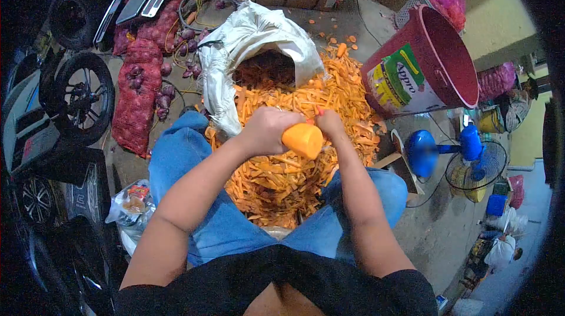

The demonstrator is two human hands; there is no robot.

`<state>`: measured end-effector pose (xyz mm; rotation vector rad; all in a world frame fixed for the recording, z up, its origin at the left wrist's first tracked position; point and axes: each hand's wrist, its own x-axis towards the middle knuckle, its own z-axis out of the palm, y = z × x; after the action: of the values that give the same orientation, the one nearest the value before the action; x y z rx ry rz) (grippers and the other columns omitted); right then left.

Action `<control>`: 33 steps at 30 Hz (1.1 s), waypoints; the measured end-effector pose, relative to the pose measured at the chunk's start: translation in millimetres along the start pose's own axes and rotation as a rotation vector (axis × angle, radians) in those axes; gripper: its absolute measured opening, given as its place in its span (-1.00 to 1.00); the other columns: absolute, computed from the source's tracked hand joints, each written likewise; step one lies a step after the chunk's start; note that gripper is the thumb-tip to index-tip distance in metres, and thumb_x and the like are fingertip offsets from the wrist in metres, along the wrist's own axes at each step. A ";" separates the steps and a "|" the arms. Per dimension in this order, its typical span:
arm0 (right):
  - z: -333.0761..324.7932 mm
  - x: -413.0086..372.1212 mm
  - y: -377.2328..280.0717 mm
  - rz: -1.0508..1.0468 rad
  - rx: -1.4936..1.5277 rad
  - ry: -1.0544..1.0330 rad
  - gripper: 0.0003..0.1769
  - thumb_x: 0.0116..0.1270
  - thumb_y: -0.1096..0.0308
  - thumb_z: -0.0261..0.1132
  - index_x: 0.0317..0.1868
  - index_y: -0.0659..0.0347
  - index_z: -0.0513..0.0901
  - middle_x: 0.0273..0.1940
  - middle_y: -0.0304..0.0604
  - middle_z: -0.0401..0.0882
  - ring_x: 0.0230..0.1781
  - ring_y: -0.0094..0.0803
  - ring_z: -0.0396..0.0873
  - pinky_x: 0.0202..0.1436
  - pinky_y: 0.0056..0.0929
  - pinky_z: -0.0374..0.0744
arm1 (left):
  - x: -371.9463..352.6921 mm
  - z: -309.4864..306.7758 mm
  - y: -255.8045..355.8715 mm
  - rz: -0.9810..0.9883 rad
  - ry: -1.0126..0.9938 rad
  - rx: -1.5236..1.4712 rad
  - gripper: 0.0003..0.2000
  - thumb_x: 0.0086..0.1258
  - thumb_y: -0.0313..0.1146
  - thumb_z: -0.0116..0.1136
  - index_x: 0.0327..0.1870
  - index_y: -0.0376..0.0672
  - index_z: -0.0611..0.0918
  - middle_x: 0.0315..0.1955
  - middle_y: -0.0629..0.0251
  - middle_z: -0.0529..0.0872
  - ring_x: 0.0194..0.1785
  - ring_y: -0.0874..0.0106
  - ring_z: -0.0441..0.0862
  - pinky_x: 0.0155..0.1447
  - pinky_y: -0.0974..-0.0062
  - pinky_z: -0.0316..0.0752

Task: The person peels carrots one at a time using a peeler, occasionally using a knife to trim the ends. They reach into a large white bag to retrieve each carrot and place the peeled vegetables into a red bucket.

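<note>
My left hand (268,129) is closed around a thick orange carrot (303,141), its blunt end pointing toward me. Right beside it, my right hand (331,123) grips a red peeler (319,110) against the carrot; most of the tool is hidden by the fingers. Under both hands spreads a large heap of carrot peels (271,180), between my knees. Behind the heap a white woven sack (253,30) lies with its mouth toward me, more peels inside.
A tall maroon bucket (432,60) tilts at the right of the peels. Red net bags of onions (138,101) and a scale (144,1) are at the left, beside a motorcycle wheel (85,98). A blue fan-like object (421,154) stands at right.
</note>
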<state>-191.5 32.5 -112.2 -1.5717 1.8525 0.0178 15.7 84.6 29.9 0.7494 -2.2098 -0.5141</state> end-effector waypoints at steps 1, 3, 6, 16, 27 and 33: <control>8.1 -11.8 -8.8 -0.041 0.056 0.052 -0.69 0.01 0.18 0.03 -0.44 0.25 0.54 -0.43 0.12 0.49 -0.36 -0.06 0.48 -0.30 -0.23 0.44 | -1.2 -0.3 -6.4 -0.096 -0.040 -0.009 -0.71 -0.24 -0.33 0.22 -0.40 -0.09 0.49 -0.54 0.24 0.55 -0.45 0.28 0.51 -0.42 0.42 0.39; 31.0 -12.9 -11.5 -0.467 0.083 0.088 -0.69 0.07 0.20 0.02 -0.47 0.31 0.52 -0.46 0.08 0.50 -0.42 -0.07 0.48 -0.35 -0.23 0.44 | -0.4 -2.9 -14.1 -0.219 -0.070 -0.038 -0.71 -0.22 -0.34 0.21 -0.39 -0.08 0.47 -0.53 0.26 0.55 -0.45 0.28 0.51 -0.41 0.39 0.39; 18.0 -17.0 -30.5 -0.334 0.404 0.012 -0.69 0.12 0.20 0.02 -0.38 0.32 0.49 -0.50 0.01 0.51 -0.48 -0.21 0.49 -0.40 -0.32 0.45 | -2.1 -4.1 -17.6 -0.281 -0.068 0.016 -0.68 -0.23 -0.29 0.23 -0.39 -0.14 0.49 -0.57 0.19 0.54 -0.44 0.25 0.52 -0.39 0.42 0.40; -41.5 -73.7 -62.9 -0.254 1.111 -0.754 -0.79 0.16 0.21 0.06 -0.31 0.16 0.37 -0.39 -0.32 0.40 -0.30 -0.53 0.40 -0.45 -0.43 0.49 | -25.3 9.2 -43.5 -0.439 -0.535 0.500 -0.87 -0.12 -0.42 0.04 -0.48 -0.08 0.47 -0.58 0.28 0.55 -0.42 0.34 0.53 -0.36 0.34 0.32; -45.8 -76.9 -40.7 -0.152 1.171 -0.613 -0.83 0.16 0.25 0.05 -0.33 0.17 0.37 -0.52 -0.28 0.39 -0.56 -0.50 0.40 -0.41 -0.56 0.43 | -23.8 9.0 -44.9 -0.425 -0.231 0.554 -0.63 -0.13 -0.41 0.10 -0.18 -0.09 0.43 -0.25 0.23 0.42 -0.10 0.30 0.36 -0.07 0.23 0.24; -162.1 -94.8 -18.6 -0.379 1.358 0.138 -0.75 0.13 0.09 0.05 -0.38 0.08 0.34 -0.54 -0.31 0.33 -0.59 -0.45 0.44 -0.70 -0.42 0.50 | -26.0 -2.1 -50.1 -0.542 -0.170 0.404 -0.67 -0.07 -0.38 0.07 -0.19 -0.14 0.43 -0.31 0.23 0.44 -0.20 0.28 0.41 -0.14 0.36 0.33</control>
<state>-252.7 39.2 66.2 -0.8532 1.0754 -1.2512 49.6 63.7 -10.0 1.5934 -2.2852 -0.3986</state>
